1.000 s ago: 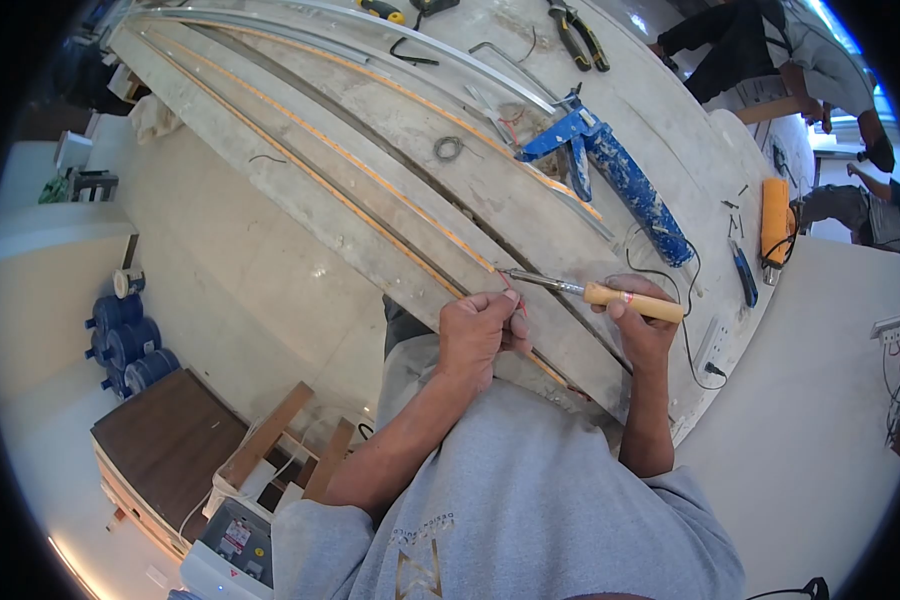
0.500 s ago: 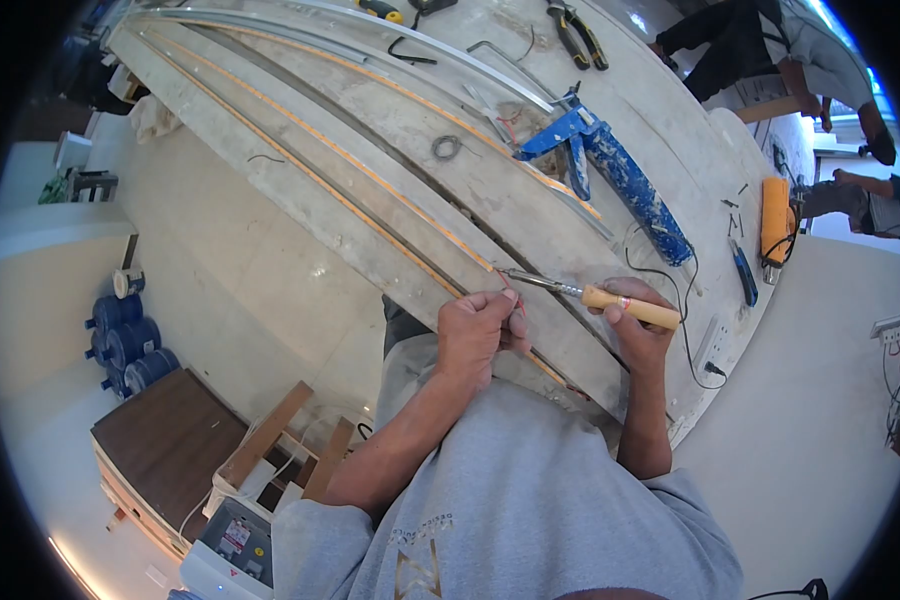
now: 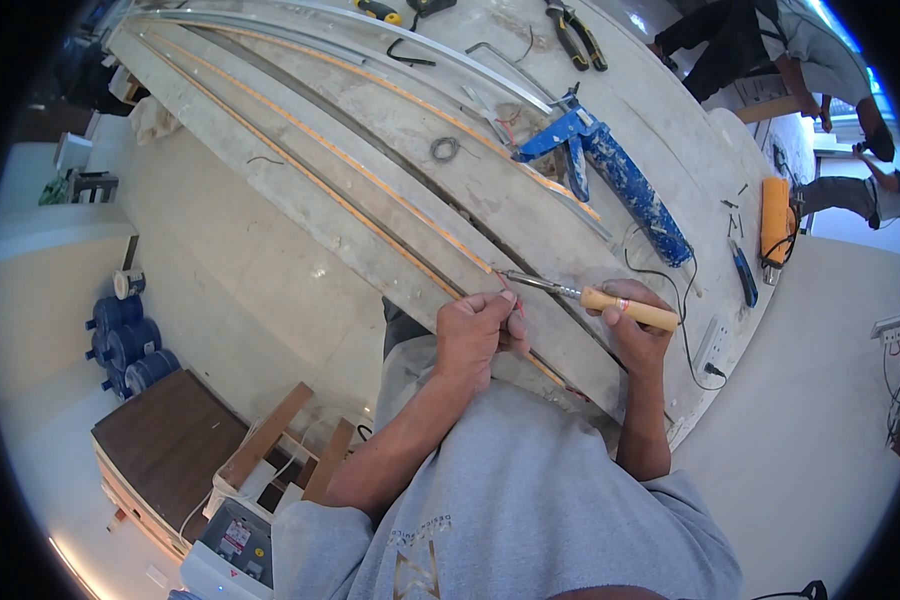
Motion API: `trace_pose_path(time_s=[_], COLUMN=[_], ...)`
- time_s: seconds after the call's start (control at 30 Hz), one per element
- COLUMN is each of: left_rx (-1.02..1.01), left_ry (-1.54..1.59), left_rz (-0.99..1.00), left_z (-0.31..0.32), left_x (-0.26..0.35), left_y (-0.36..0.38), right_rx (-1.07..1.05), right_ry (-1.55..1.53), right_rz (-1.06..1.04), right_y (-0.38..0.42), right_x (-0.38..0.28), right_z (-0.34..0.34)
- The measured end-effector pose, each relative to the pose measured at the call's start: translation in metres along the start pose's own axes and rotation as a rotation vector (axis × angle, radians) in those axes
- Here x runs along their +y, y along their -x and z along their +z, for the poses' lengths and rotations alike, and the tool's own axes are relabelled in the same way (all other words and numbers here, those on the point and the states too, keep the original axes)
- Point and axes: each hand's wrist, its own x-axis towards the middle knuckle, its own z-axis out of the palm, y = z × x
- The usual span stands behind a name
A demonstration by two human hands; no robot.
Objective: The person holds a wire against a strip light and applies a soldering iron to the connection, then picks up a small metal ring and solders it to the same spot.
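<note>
My right hand [image 3: 632, 318] is closed round the wooden handle of a soldering iron [image 3: 610, 301]. The iron's metal tip points left, at the end of an orange LED strip [image 3: 390, 190] on the bench. A thin red wire [image 3: 504, 284] runs from that strip end into my left hand [image 3: 478, 328], whose thumb and forefinger pinch it. Whether the tip touches the strip or the wire is too small to tell. Another LED strip [image 3: 360, 212] lies along the bench's near edge and passes under my left hand.
On the bench [image 3: 530, 228] lie a blue caulking gun [image 3: 625, 175], pliers [image 3: 576, 38], a wire coil [image 3: 446, 149], a utility knife [image 3: 743, 272], an orange tool [image 3: 776, 225] and a power strip [image 3: 713, 345]. Blue water jugs [image 3: 132, 345] stand on the floor. Other people are at upper right.
My hands, the soldering iron and the red wire hold almost the same place. At upper right, a person in the background has shifted their arms slightly.
</note>
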Motion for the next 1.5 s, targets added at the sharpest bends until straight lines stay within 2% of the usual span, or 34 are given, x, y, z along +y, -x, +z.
trace_pose_path(time_s=[0.33, 1.5], left_rx=[-0.013, -0.010], left_ry=[-0.010, -0.016], left_rz=[-0.008, -0.006], left_z=[-0.0031, -0.0022], left_x=[-0.0026, -0.0013], left_y=[-0.0020, -0.0015], right_rx=[0.028, 0.011], right_ry=[-0.139, -0.078], right_rz=[-0.022, 0.038], right_y=[-0.0032, -0.0017], right_x=[-0.0046, -0.0049], right_z=[0.0044, 0.0025])
